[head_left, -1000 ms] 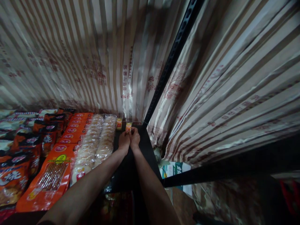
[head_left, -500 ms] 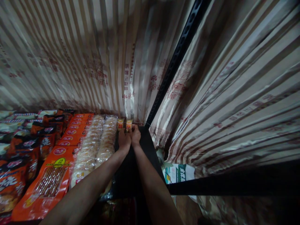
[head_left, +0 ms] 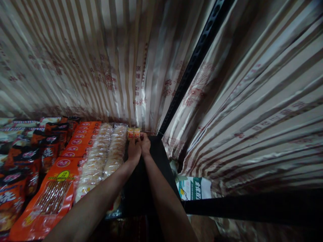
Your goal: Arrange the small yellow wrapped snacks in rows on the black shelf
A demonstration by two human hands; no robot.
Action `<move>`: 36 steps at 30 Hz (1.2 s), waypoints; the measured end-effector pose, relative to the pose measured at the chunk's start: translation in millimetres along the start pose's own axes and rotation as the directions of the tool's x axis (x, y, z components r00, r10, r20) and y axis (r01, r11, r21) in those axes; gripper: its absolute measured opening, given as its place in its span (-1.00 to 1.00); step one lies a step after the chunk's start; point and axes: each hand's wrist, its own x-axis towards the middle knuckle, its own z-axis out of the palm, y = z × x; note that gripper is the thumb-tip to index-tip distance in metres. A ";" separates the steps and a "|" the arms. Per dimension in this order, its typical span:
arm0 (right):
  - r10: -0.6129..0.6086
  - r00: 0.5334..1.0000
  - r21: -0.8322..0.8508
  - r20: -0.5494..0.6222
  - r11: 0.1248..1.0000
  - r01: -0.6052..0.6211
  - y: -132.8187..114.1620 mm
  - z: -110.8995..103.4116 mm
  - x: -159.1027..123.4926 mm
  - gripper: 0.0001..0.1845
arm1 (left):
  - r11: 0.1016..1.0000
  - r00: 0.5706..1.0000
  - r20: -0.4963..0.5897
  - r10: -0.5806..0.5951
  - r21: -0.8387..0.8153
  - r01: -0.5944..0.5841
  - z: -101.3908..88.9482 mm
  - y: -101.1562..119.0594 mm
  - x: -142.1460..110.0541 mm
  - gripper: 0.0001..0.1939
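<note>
Two small yellow-and-orange packets, a left one [head_left: 130, 132] and a right one [head_left: 137, 132], stand side by side at the back of the black shelf [head_left: 141, 195]. My right hand [head_left: 145, 144] is closed at the right edge of the right packet. My left hand [head_left: 134, 151] is right beside it, with its fingers closed at the lower front of the packets. The fingertips are small and dim, so the exact grip is partly hidden. A row of round, pale wrapped food packs [head_left: 116, 148] lies just left of my hands.
Orange bags of stick snacks [head_left: 55, 188] and darker orange-black bags [head_left: 49, 151] fill the shelf's left side. A black perforated post [head_left: 186, 74] rises at the back corner. Striped curtains [head_left: 113, 60] hang behind and to the right. A white-and-green package [head_left: 194, 188] lies below right.
The right packet has moved left, closing the gap to the left packet. My hands have shifted only slightly, and the view has moved a little.
</note>
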 end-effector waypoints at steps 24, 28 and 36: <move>-0.089 0.991 -0.076 -0.103 0.994 0.081 15.6 6.4 -4.5 -0.66 | 1.000 1.000 0.028 0.002 0.021 -0.003 -11.0 29.2 -25.1 -0.76; -0.089 0.989 -0.073 -0.120 0.994 0.081 15.0 0.0 -14.3 -0.69 | 1.000 0.999 0.045 -0.008 -0.018 0.009 -14.3 36.8 -40.3 -0.79; -0.043 0.994 0.018 -0.097 0.999 0.045 20.7 -14.4 -59.4 -0.69 | 0.995 0.996 0.004 -0.088 0.057 0.087 -15.6 31.0 -82.4 -0.75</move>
